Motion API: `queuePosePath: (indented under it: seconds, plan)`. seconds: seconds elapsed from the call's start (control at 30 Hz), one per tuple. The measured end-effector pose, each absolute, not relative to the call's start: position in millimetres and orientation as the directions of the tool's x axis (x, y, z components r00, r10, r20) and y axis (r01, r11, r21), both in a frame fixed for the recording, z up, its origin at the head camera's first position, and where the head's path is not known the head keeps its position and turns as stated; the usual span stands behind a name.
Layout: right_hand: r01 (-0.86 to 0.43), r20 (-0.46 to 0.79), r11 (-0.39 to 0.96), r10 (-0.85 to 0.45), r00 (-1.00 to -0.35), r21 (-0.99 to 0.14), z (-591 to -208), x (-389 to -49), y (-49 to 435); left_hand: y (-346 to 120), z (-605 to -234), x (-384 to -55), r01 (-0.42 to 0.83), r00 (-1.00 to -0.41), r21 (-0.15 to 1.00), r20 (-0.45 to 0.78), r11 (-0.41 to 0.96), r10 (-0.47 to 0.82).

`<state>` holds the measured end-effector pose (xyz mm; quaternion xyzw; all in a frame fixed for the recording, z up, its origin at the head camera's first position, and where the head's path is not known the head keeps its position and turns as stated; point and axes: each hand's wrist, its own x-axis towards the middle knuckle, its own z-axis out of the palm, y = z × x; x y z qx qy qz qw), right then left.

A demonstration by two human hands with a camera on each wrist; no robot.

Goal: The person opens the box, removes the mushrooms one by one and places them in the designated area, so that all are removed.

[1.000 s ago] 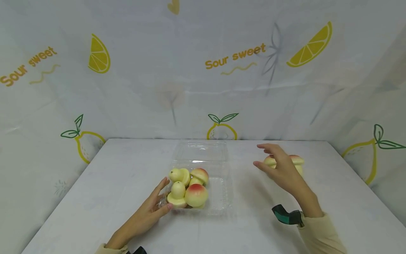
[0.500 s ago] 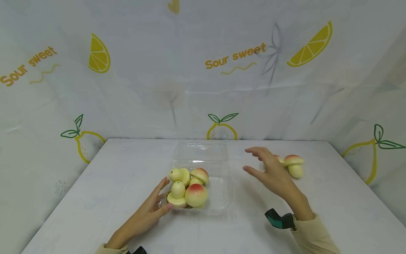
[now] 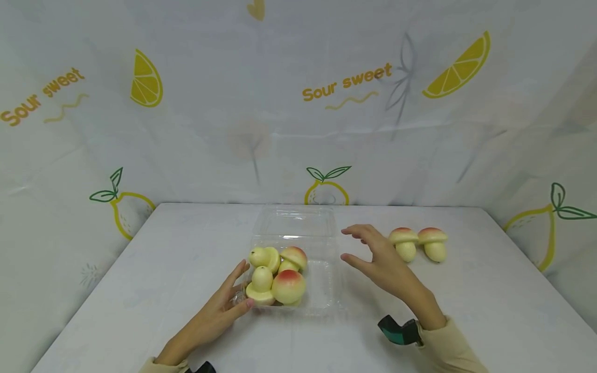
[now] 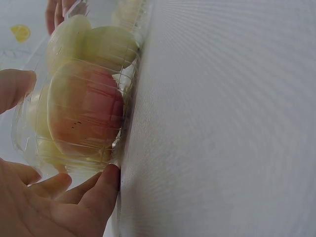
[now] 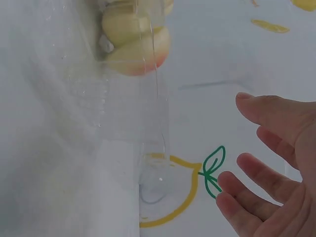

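A clear plastic clamshell box (image 3: 322, 305) stands on the table with its lid (image 3: 296, 223) folded back. Several mushroom-shaped pieces, pale yellow with reddish caps, fill its left half; one rounded cap (image 3: 288, 286) faces up at the front. My left hand (image 3: 216, 311) rests against the box's left side, thumb at the front corner and fingers spread along the wall. My right hand (image 3: 384, 264) hovers just right of the box, fingers apart and nothing in them. Behind it on the table are two more mushroom-shaped pieces, a nearer one (image 3: 404, 243) and a farther one (image 3: 434, 243).
The white table (image 3: 186, 248) ends at a back edge against a printed cloth backdrop (image 3: 210, 129) with lemon drawings. The box's right half shows its bare ribbed floor. Dark wrist mounts (image 3: 398, 330) sit at both sleeves.
My right hand has moved left and slightly toward me, from in front of the two mushroom-shaped pieces to beside the box, uncovering them. My left hand and the box stay put.
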<state>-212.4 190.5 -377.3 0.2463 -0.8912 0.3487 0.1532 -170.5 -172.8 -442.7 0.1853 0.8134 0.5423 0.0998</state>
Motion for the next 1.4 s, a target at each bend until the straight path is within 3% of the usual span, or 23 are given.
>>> queuePosePath:
  seconds: [0.9,1.4]
  plan:
    - [-0.674,0.384,0.523,-0.561,-0.733,-0.522,-402.3,-192.7,136.8,-172.9,-442.1,-170.3,0.193,-0.9,0.928,0.038,0.32,0.434]
    - [-0.69,0.373,0.494,-0.595,-0.712,-0.529,-410.5,-187.1,124.7,-172.2,-442.2,-170.9,0.188,-0.9,0.929,0.034,0.318,0.434]
